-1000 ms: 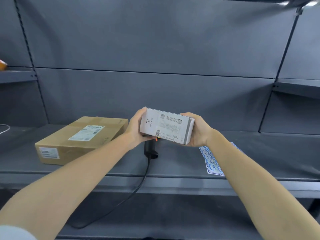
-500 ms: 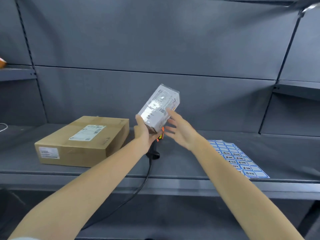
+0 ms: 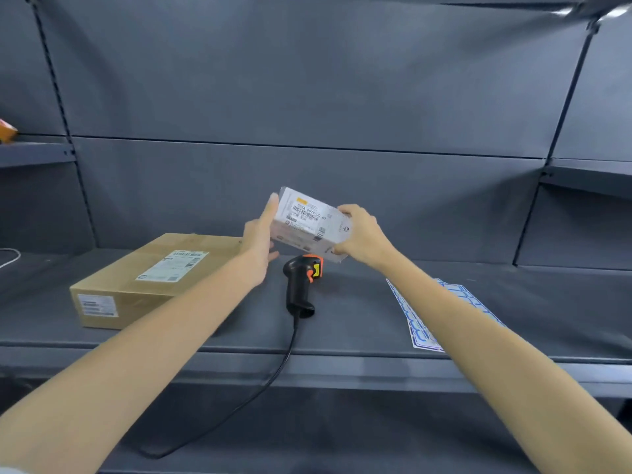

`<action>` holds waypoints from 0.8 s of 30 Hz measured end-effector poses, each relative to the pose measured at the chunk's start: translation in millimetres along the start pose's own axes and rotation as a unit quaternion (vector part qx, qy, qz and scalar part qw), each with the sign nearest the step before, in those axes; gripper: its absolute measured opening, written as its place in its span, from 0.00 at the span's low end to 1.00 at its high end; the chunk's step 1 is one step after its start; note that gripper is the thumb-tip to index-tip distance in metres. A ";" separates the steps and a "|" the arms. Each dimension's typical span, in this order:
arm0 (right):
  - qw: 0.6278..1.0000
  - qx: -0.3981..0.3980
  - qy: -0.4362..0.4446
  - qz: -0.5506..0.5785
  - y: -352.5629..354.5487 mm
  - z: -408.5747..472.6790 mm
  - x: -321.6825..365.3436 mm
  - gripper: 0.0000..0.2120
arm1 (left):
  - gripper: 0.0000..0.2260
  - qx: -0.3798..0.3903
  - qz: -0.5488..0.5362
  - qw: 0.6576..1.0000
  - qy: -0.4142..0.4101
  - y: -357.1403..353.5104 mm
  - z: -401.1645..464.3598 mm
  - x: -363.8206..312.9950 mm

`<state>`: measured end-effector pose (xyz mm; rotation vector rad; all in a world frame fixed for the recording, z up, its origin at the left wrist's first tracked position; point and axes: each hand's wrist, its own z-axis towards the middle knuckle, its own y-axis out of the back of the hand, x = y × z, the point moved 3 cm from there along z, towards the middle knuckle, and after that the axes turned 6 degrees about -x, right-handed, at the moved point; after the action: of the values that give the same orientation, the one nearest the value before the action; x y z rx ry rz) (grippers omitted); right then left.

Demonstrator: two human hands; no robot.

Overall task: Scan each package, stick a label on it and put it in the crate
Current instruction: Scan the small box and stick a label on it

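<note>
— Package (image 3: 309, 224) first: who has it, and where is it?

— I do, held up in the air above the shelf (image 3: 359, 323), tilted, with its barcode face turned toward me. My right hand (image 3: 364, 236) grips its right end, fingers curled round the corner. My left hand (image 3: 260, 234) lies flat against the left end with straight fingers, steadying rather than clutching.

— Has it been scanned?

— I can't tell from this. The scanner (image 3: 302, 283) lies on the shelf just below the package, cord (image 3: 273, 374) trailing off the front edge, and neither hand is on it. My guess is that I'm turning the package to find the barcode, so the scan is not yet done.

— And the sticker?

— The label sheet (image 3: 420, 331) lies flat on the shelf to my right, partly under my forearm. I see no blue label on the faces showing, so sticking looks to be ahead as well.

— The crate?

— Not in sight anywhere.

— Anything else waiting?

— A brown cardboard box (image 3: 136, 285) sits on the shelf to my left, near the scanner but apart from it, with a shipping slip on top. It carries no blue label that I can see, so I'd judge it is also unfinished. By my reckoning most of the work remains.
</note>
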<state>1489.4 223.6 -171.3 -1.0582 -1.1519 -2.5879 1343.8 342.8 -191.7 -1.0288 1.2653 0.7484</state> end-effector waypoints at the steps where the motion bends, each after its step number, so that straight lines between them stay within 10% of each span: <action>1: 1.000 0.005 0.017 -0.009 3.4 1.5 5.0 0.35 | 0.24 0.008 0.021 1.000 -0.002 3.4 1.8 -1.5; 13: 0.993 -0.026 0.095 0.064 -4.7 -7.8 30.5 0.35 | 0.16 0.023 0.005 0.997 -0.067 41.2 0.1 -7.9; 19: 0.976 -0.025 -0.216 0.028 -53.8 -21.6 -12.3 0.22 | 0.16 -0.072 -0.069 0.991 -0.092 52.3 6.5 -12.7; 24: 0.971 0.062 -0.224 -0.047 -103.3 -24.8 -7.8 0.25 | 0.21 -0.086 -0.093 0.985 -0.118 46.5 3.5 -11.1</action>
<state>1443.7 277.9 -250.7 -1.6505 -1.4635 -2.3666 1301.4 364.9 -190.2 -1.1440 0.8992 0.8180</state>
